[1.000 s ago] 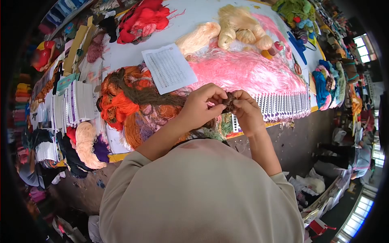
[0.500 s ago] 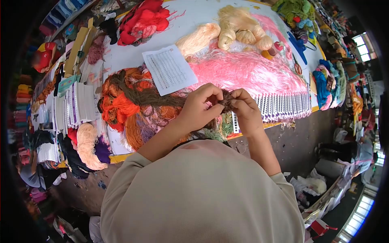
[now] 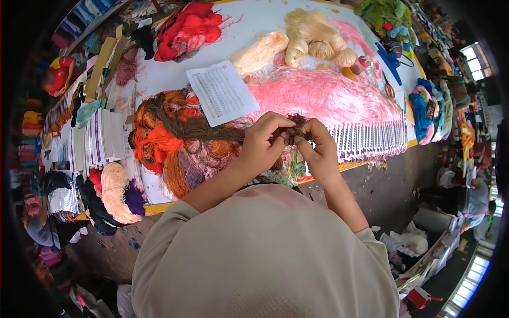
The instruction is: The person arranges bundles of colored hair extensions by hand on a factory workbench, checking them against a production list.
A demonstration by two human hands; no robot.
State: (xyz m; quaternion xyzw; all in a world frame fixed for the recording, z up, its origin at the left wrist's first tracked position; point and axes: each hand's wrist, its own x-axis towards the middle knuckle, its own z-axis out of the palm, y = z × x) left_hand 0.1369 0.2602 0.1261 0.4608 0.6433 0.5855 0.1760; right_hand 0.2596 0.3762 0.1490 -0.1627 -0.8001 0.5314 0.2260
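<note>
Both my hands pinch a dark brown skein of yarn [image 3: 212,130] at its bunched right end, close above the table's near edge. My left hand [image 3: 263,140] closes thumb and fingers on the bunch from the left. From the right, my right hand [image 3: 319,148] grips the same bunch with thumb and forefinger. The skein's long tail runs left over a heap of orange and rust yarn [image 3: 159,140]. Beyond my hands spreads a mass of pink yarn [image 3: 323,93], its near ends along a row of white punched cards [image 3: 366,140].
A printed sheet [image 3: 222,93] lies behind the orange heap. Cream skeins [image 3: 262,50] and red yarn [image 3: 188,32] sit farther back. Scissors [image 3: 389,90] rest at the right. Stacked white cards [image 3: 103,140] stand left, and another person [image 3: 477,204] is at far right.
My fingers have shifted slightly on the brown yarn's bunched end, and my right hand has turned a little. The skein's tail stays in place over the heap.
</note>
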